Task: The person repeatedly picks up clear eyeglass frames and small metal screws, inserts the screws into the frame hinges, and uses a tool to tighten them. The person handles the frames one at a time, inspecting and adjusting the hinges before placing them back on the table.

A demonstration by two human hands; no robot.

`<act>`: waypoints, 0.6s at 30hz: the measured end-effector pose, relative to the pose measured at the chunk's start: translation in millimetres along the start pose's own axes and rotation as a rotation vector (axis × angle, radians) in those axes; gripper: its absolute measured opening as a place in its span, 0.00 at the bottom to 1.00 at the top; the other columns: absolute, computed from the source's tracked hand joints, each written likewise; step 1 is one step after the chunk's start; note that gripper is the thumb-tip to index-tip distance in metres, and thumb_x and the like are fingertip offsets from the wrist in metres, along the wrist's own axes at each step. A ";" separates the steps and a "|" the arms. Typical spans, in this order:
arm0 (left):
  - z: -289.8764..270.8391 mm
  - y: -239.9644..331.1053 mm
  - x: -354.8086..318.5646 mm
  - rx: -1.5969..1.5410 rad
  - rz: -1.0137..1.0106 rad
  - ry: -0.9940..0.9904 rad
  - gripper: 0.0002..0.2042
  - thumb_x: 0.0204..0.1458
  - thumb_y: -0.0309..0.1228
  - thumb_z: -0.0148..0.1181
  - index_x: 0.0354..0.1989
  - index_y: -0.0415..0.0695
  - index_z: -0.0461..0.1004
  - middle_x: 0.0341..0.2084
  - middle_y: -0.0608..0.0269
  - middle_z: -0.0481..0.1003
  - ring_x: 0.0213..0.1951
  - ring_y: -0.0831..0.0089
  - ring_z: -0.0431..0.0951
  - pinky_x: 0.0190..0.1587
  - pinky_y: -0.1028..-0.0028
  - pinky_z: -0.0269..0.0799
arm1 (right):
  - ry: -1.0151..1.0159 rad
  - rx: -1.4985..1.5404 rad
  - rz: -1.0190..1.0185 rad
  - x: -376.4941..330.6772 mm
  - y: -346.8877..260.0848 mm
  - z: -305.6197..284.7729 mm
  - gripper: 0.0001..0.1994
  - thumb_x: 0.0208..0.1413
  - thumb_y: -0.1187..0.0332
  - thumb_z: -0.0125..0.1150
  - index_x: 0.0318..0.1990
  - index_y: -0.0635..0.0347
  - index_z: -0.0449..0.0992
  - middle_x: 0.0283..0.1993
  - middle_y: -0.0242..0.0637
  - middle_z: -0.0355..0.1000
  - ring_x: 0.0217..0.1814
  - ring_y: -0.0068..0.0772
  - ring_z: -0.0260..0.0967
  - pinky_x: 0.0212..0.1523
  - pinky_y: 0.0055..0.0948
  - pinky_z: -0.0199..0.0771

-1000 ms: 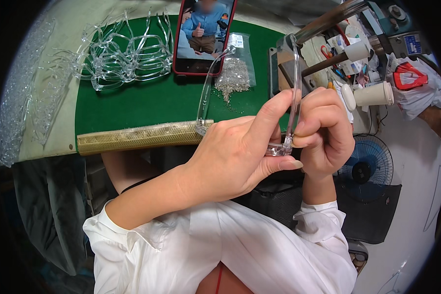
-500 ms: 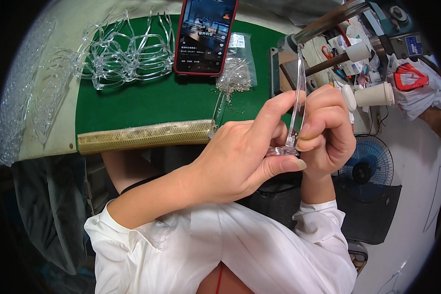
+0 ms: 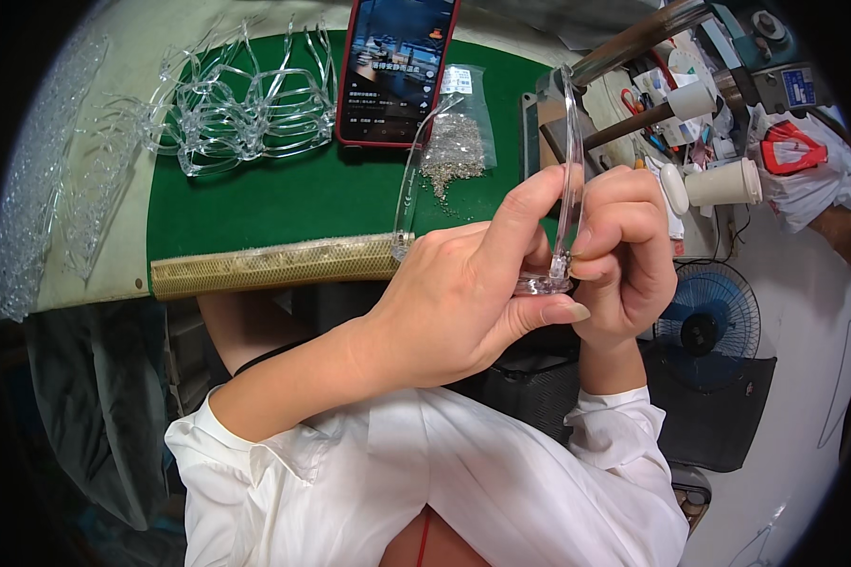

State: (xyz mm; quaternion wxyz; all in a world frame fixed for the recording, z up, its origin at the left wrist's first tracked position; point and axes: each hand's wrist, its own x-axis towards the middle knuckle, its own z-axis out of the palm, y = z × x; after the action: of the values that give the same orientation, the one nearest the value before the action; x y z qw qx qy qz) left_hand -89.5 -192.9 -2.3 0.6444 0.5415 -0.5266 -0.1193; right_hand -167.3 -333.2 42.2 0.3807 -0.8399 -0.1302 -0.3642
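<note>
Hands are closed together on a clear frame [image 3: 569, 170], held above the lap just off the near edge of the worktop [image 3: 284, 203]. The left hand [image 3: 463, 293] is pinched on its lower end with thumb and forefinger; the right hand [image 3: 624, 255] is curled round it from the 3 o'clock side. One arm of the frame is stood with its long axis nearly upright, its free end pointed toward 12 o'clock; a second arm [image 3: 408, 189] is slanted up toward 1 o'clock from beside the left forefinger. The worktop is covered by a green mat with a woven tan strip [image 3: 274, 266] along its near edge. A phone [image 3: 397, 66] is laid at 12 o'clock, a bag of small parts [image 3: 456, 142] just beside it, and more clear frames [image 3: 236, 113] are piled at 10 o'clock. A fan [image 3: 704, 326] is seen on the floor at 3 o'clock.
</note>
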 end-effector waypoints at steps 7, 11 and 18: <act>0.0 7.0 -0.6 -0.191 -0.132 -0.059 0.37 0.54 0.46 0.57 0.63 0.33 0.47 0.26 0.53 0.72 0.28 0.59 0.76 0.32 0.68 0.70 | -0.027 -0.024 -0.007 -0.4 0.7 -3.1 0.11 0.51 0.64 0.64 0.29 0.62 0.71 0.28 0.36 0.66 0.29 0.29 0.62 0.29 0.23 0.62; 3.7 7.9 0.1 -0.271 -0.142 -0.028 0.36 0.54 0.44 0.57 0.62 0.34 0.48 0.19 0.56 0.70 0.23 0.55 0.74 0.27 0.66 0.68 | 0.014 0.007 -0.032 1.0 2.8 -0.4 0.12 0.51 0.63 0.64 0.29 0.62 0.71 0.29 0.36 0.65 0.29 0.29 0.61 0.30 0.23 0.63; -5.7 7.8 2.3 -0.208 -0.161 -0.148 0.40 0.56 0.50 0.52 0.64 0.32 0.43 0.36 0.50 0.75 0.31 0.72 0.77 0.38 0.75 0.72 | 0.028 0.104 0.000 1.8 4.5 -1.0 0.11 0.47 0.66 0.66 0.28 0.64 0.71 0.29 0.35 0.65 0.29 0.26 0.60 0.30 0.22 0.62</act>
State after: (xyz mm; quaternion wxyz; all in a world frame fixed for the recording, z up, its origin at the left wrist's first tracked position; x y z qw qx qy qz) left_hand -87.2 -188.4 6.2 0.6448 0.5018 -0.5125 -0.2641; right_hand -164.3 -337.0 41.5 0.4255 -0.8139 -0.1435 -0.3687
